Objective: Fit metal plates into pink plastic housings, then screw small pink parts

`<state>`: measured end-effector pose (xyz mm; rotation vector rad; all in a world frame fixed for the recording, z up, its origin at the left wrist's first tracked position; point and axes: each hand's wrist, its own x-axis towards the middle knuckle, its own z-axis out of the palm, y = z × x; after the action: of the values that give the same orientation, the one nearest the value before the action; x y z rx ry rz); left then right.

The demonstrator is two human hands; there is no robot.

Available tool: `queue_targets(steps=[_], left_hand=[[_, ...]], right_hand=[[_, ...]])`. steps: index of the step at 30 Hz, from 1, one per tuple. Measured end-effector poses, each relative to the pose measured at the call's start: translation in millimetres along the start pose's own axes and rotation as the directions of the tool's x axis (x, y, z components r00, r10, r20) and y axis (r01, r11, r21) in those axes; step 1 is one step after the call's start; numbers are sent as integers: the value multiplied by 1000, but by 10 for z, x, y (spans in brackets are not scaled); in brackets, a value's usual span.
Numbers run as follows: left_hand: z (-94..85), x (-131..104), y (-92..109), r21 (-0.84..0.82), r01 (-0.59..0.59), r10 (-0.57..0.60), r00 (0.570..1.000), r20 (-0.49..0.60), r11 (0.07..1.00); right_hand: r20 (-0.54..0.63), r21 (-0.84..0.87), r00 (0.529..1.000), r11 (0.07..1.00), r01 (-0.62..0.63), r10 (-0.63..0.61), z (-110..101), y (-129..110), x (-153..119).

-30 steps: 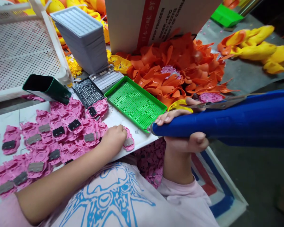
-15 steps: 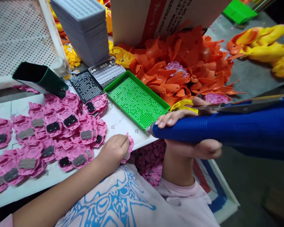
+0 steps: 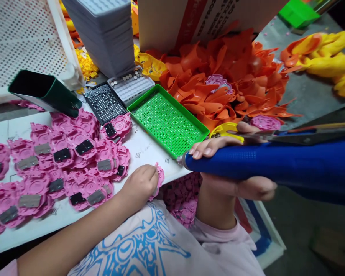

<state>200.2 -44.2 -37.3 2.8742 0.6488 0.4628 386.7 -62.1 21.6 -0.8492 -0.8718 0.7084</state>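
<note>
At the table's front edge my left hand (image 3: 141,183) is closed around a pink plastic casing (image 3: 160,180), most of it hidden by the fingers. My right hand (image 3: 221,184) grips a thick blue electric screwdriver (image 3: 235,159) lying level, with its metal nose pointing left. That nose appears close to the near corner of a green perforated tray (image 3: 186,112) dotted with small screws. Left of my left hand, several pink casings (image 3: 37,182) with black or grey covers lie in overlapping rows.
A black screw tray (image 3: 103,101) and a pale tray (image 3: 132,86) sit behind. Tall stacked trays (image 3: 112,42), a dark green container (image 3: 46,92) and a white crate (image 3: 23,46) stand farther back. Orange parts (image 3: 218,65) pile before a carton (image 3: 218,19). Yellow toys (image 3: 330,57) lie right.
The view has shifted slightly, so the table things sit a little differently in it. Both hands keep their holds, and the screwdriver stays nearly level beside the green tray.
</note>
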Motion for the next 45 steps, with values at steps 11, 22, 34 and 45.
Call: queue_targets(steps=[11,22,34,45], left_hand=[[30,-3,6,0,-71,71,994,-86,997],[70,27,-5,-25,-100,99,994,-50,995],[151,70,22,-55,-96,99,994,45,994],[103,164,-52,-161,-22,62,968,243,987]], right_hand=[[61,42,996,997,65,-68,-7,64,9],[52,53,997,997,52,-55,-30,60,10],[90,-11,993,997,77,-76,-45,54,51],[25,-94,993,988,121,-119,-55,149,380]])
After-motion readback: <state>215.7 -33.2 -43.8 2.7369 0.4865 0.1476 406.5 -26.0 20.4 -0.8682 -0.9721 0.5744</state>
